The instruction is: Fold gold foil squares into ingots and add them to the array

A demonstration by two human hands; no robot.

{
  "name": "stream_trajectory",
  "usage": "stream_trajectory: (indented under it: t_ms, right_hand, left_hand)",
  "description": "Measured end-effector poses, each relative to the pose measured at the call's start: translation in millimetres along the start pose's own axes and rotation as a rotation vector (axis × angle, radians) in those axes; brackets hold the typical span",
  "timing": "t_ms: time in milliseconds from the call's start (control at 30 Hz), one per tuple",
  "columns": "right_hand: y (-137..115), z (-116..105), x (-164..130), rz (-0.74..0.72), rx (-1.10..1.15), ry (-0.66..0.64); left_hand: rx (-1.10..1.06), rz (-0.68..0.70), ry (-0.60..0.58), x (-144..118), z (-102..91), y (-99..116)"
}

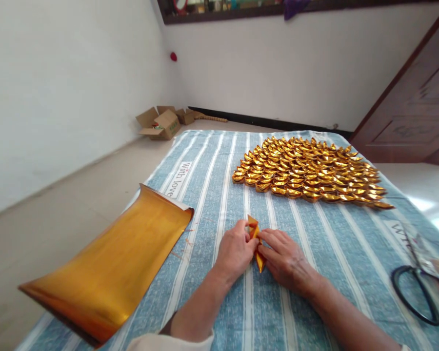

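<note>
Both hands are working at the near middle of a blue-and-white striped cloth (219, 161). The left hand (236, 251) and right hand (283, 258) are pinching a small folded gold paper piece (256, 239) between their fingertips, the piece lying against the cloth. A rolled sheet of gold foil (109, 263) is lying to the left; rows of folded gold ingots (307, 173) are sitting beyond; black-handled scissors (417, 292) are resting at far right.

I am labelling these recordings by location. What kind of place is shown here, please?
Probably a room in a home, used for hand folding: a striped cloth with gold paper ingots, bare white walls, a wooden door and cardboard boxes on the floor.
</note>
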State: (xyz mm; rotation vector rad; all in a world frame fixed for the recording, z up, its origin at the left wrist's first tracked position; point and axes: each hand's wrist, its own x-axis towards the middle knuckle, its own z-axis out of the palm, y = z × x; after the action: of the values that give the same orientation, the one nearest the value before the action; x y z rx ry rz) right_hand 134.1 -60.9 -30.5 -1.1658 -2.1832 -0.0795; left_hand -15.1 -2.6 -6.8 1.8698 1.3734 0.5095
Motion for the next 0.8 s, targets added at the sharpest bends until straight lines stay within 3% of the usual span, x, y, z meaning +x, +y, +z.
stream_trajectory:
  t_ms: [67, 133, 400, 600, 800]
  right_hand:
    - [0, 0, 0, 0.008, 0.015, -0.034]
    - [0, -1, 0, 0.016, 0.041, -0.063]
    - [-1, -11, 0, 0.068, 0.115, -0.199]
    - [-2, -17, 2, 0.083, 0.139, -0.220]
    - [-4, -19, 4, 0.082, 0.140, -0.243]
  left_hand:
    - [0.228, 0.047, 0.033, -3, -4.9, 2]
    - [0.317, 0.119, 0.016, -3, -9.2, 2]
    - [0.287, 0.484, -0.127, 8, -15.4, -12]
    - [0.287, 0.555, -0.198, 11, -21.7, -16]
    - [0.291, 0.512, -0.206, 8, -20.7, -15]
